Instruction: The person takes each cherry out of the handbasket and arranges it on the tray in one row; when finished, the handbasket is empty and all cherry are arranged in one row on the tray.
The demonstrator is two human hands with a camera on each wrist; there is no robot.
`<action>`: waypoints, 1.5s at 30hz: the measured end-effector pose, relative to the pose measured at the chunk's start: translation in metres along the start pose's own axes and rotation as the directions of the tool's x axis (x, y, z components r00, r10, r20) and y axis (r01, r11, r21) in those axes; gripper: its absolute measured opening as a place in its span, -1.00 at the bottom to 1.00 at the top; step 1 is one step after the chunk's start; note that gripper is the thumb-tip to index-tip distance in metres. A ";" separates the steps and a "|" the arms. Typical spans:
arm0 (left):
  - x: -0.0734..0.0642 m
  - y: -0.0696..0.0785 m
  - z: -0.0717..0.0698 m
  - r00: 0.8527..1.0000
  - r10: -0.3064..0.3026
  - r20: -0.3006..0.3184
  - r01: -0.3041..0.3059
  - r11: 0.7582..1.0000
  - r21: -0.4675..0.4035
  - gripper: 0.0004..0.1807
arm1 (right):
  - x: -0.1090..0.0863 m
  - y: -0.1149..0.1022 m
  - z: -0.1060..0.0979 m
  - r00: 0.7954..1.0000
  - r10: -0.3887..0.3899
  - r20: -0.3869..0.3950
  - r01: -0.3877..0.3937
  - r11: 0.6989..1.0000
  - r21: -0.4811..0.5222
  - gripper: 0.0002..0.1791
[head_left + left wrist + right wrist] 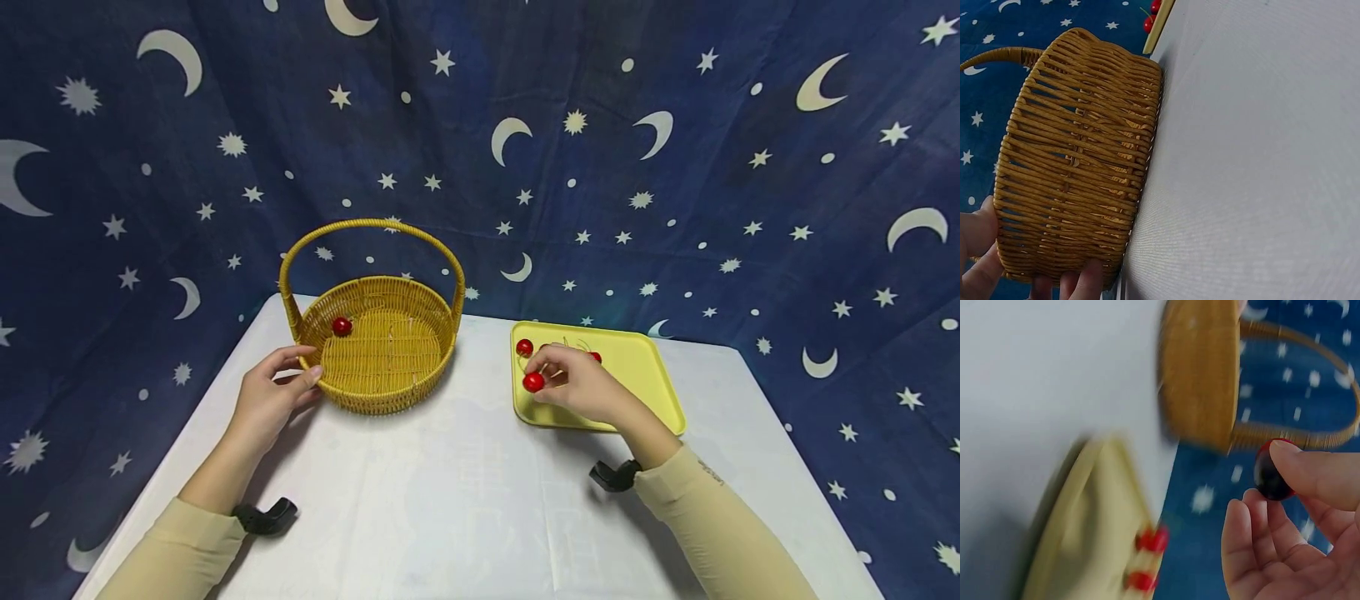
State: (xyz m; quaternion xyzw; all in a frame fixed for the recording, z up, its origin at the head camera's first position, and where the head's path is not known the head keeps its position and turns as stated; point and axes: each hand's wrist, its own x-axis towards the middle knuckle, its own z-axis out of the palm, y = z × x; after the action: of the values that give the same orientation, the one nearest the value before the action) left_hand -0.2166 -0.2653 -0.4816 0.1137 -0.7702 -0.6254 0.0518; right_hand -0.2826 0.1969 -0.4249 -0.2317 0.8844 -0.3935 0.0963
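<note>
With thumb and fingers, my left hand (276, 390) grips the near left rim of a woven basket (390, 404) with a tall handle. Inside the basket, one dark red cherry (342, 326) lies toward the left. My right hand (581, 383) pinches a red cherry (533, 382) above the left part of a yellow tray (637, 375). In the right wrist view, the pinched cherry (1270, 472) sits between thumb and fingers and looks dark on one side. Several other cherries, among them one cherry (524, 347) at the tray's left corner, lie on the tray, partly hidden by the hand.
A white cloth covers the table (450, 500), with the basket at the left and the tray at the right. A dark blue curtain (480, 200) with moons and stars hangs behind and along the sides. Each wrist wears a black camera strap (617, 476).
</note>
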 end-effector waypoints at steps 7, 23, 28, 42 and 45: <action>0.001 -0.003 -0.001 1.000 -0.005 0.004 0.005 1.000 -0.011 -0.43 | -0.028 0.065 -0.048 0.979 0.102 -0.175 -0.123 0.986 -0.112 -0.65; 0.001 -0.004 0.002 1.000 0.007 0.004 -0.006 0.999 -0.032 -0.44 | -0.009 0.150 -0.076 0.908 0.305 -0.286 -0.359 0.920 -0.158 -0.65; 0.000 -0.005 0.002 1.000 0.013 0.002 -0.013 0.999 -0.038 -0.44 | -0.005 0.151 -0.076 0.911 0.305 -0.276 -0.357 0.919 -0.165 -0.64; -0.001 -0.003 0.001 0.999 0.054 0.007 -0.054 0.998 -0.025 -0.44 | -0.008 0.150 -0.078 0.925 0.267 -0.270 -0.319 0.932 -0.172 -0.49; 0.000 -0.003 0.002 0.998 0.055 0.009 -0.055 0.998 -0.022 -0.44 | -0.013 0.138 -0.081 0.924 0.267 -0.274 -0.317 0.935 -0.158 -0.48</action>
State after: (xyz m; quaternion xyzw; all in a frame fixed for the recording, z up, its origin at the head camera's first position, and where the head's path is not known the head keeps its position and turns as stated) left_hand -0.2166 -0.2644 -0.4852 0.0890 -0.7664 -0.6327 0.0665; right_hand -0.3459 0.3363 -0.4731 -0.0544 0.9491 -0.3098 0.0189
